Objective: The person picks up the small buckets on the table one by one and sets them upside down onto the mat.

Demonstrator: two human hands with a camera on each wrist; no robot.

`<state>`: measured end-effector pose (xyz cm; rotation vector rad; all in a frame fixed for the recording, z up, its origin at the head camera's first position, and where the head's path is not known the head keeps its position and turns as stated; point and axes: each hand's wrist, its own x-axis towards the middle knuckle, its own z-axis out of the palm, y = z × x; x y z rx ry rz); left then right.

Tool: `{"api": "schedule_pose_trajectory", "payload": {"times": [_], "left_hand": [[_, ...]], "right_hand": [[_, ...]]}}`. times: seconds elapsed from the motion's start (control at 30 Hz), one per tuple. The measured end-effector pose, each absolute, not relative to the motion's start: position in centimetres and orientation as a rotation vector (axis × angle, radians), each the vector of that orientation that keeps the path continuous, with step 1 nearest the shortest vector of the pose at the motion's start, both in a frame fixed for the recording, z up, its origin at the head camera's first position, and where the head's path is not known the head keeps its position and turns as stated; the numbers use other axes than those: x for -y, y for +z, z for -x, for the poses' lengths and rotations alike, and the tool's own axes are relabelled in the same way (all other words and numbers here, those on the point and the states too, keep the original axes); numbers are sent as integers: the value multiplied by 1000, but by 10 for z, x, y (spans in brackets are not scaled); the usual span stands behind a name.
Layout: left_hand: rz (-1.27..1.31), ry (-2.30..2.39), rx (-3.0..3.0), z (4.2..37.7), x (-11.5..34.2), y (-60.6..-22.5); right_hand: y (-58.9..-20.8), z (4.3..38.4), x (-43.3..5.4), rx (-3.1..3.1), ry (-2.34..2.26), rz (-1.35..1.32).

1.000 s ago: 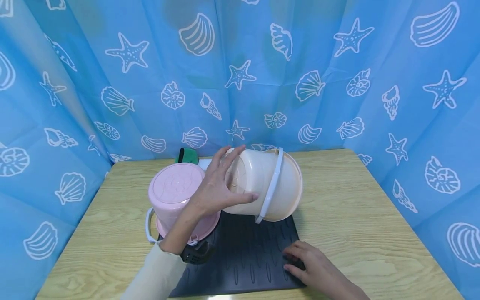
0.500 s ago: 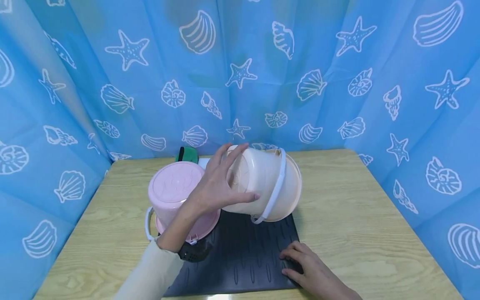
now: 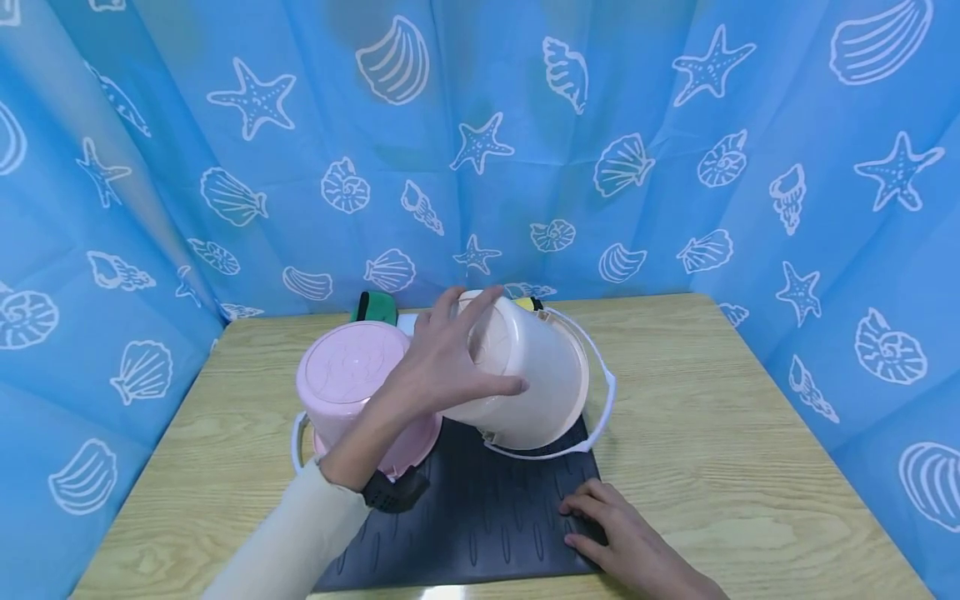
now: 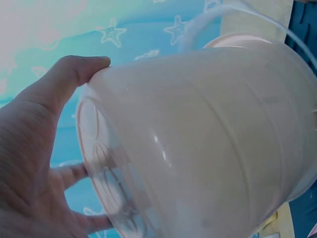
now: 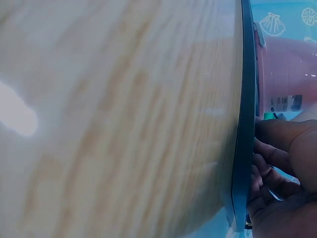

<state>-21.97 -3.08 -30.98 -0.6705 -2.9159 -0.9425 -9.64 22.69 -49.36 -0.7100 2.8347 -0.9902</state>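
Observation:
My left hand (image 3: 442, 367) grips a cream plastic bucket (image 3: 543, 375) around its base, thumb and fingers spread over opposite sides. The bucket is tilted on its side, with its mouth turned down to the right over a black ridged mat (image 3: 465, 517). Its white handle (image 3: 611, 392) hangs out past the rim. In the left wrist view the thumb presses the base edge of the cream bucket (image 4: 208, 139). My right hand (image 3: 615, 533) rests loosely curled at the mat's right front edge, holding nothing. A pink bucket (image 3: 352, 362) stands upside down on the left, partly behind my left forearm.
Behind the buckets lie a green item with a black band (image 3: 377, 307), a white item (image 3: 407, 323) and a yellow and black item (image 3: 530, 304), all partly hidden. A wooden table (image 3: 712, 433) surrounds the mat. A blue shell-print curtain (image 3: 480, 208) encloses the back and sides.
The cream bucket has turned, its mouth tipping further down. Its handle has swung from across the bucket's side to beyond the rim. The right hand has barely moved.

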Motion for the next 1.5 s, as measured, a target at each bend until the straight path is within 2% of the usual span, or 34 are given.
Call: {"api": "schedule_pose_trajectory", "payload": {"times": [0.27,0.73,0.87,1.2,1.5], "left_hand": [[519,-870,3089,229,10,-315],[351,-361,3258,241,-12,-317],[366,-264,3237,245,-15,-319],[410,-163,3244,255,-23,-320],[381,-80,3294,266,-31,-321]], "right_hand": [[-495,94,-228,-2840,-999,708],[-494,93,-228,-2824,-999,634],[-495,94,-228,-2827,-990,637],[-503,95,-229,-2990,-1046,909],[-500,94,-228,-2973,-1024,864]]}}
